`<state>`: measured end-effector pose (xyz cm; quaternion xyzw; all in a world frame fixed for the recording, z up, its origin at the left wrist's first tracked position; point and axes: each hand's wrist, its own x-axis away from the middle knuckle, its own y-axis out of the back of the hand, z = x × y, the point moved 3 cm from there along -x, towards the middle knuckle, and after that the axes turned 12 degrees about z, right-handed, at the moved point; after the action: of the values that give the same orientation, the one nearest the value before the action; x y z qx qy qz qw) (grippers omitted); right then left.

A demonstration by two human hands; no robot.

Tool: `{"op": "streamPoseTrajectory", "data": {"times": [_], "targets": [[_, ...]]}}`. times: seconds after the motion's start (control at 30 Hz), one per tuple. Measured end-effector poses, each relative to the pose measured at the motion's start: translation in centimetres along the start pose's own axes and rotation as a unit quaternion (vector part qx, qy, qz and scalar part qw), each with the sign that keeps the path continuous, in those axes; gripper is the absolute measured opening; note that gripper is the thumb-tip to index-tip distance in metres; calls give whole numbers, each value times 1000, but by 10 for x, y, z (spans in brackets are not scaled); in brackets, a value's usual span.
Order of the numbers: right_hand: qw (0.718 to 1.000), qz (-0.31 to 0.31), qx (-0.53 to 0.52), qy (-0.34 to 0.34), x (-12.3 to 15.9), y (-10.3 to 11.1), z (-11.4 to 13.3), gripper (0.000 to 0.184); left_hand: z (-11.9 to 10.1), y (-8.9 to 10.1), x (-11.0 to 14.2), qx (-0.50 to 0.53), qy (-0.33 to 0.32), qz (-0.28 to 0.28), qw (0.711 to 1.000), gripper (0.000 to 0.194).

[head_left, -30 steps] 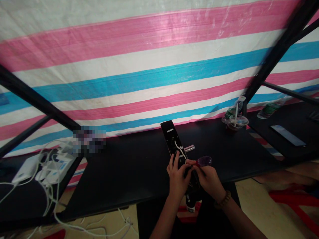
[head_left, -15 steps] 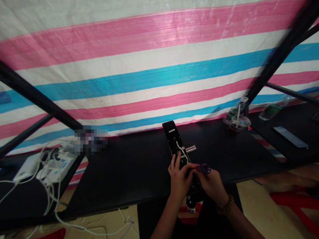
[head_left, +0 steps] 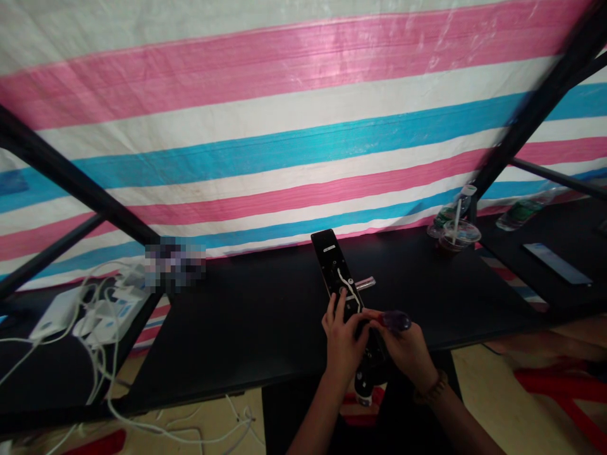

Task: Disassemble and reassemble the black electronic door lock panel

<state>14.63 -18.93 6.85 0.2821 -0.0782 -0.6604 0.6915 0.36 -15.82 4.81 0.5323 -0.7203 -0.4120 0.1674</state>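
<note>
A long black panel, apparently the back of a door lock point(head_left: 324, 249), lies at a slant on the table with its lower end past the front edge. A white cable point(head_left: 346, 282) runs along it. My left hand point(head_left: 342, 338) grips the panel from the left, two fingers stretched on its face. Its thumb and index finger come close together beside the tool tip; whether they pinch a small part is hidden. My right hand point(head_left: 410, 351) is closed around a screwdriver point(head_left: 396, 320) with a dark purple and red handle, held almost level, pointing left across the panel.
A small clear packet point(head_left: 366, 283) lies right of the panel on the black table point(head_left: 227, 316). At the back right stand a plastic cup with a straw point(head_left: 459, 237) and a bottle point(head_left: 446, 215). A phone point(head_left: 557, 262) lies farther right. White chargers and cables point(head_left: 107, 316) crowd the left.
The screwdriver handle has tilted slightly, swinging a little to the right with my right hand. My left hand stays on the panel. The whole view has shifted slightly.
</note>
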Motion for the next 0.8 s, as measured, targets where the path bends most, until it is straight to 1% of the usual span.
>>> {"op": "streamPoseTrajectory", "data": {"times": [0.07, 0.2, 0.27, 0.37, 0.47, 0.53, 0.6, 0.67, 0.8], "targets": [[1000, 17, 20, 15, -1, 0, 4, 24, 0, 0, 0, -2, 2, -1, 1000, 19], [999, 0, 39, 12, -2, 0, 11, 24, -2, 2, 0, 0, 0, 0, 1000, 20], [1000, -9, 22, 2, -2, 0, 11, 20, -1, 2, 0, 4, 0, 3, 1000, 21], [999, -31, -15, -20, -1, -1, 5, 17, 0, 1, 1, 4, 3, 2, 1000, 16], [998, -52, -24, -28, 0, -1, 1, 15, 1, 0, 1, 6, 0, 2, 1000, 16], [999, -36, -15, -18, 0, 0, 3, 17, 1, 0, 1, 9, -2, 2, 1000, 18], [1000, -9, -4, -5, -2, 0, 8, 23, 2, 0, 0, 8, -4, 2, 1000, 19], [1000, 2, 5, 0, -4, 1, 13, 27, 2, 0, 1, 3, -5, 1, 1000, 18], [999, -35, 3, -10, -4, 1, 12, 20, 2, -1, 1, 3, -2, 10, 1000, 21]]}}
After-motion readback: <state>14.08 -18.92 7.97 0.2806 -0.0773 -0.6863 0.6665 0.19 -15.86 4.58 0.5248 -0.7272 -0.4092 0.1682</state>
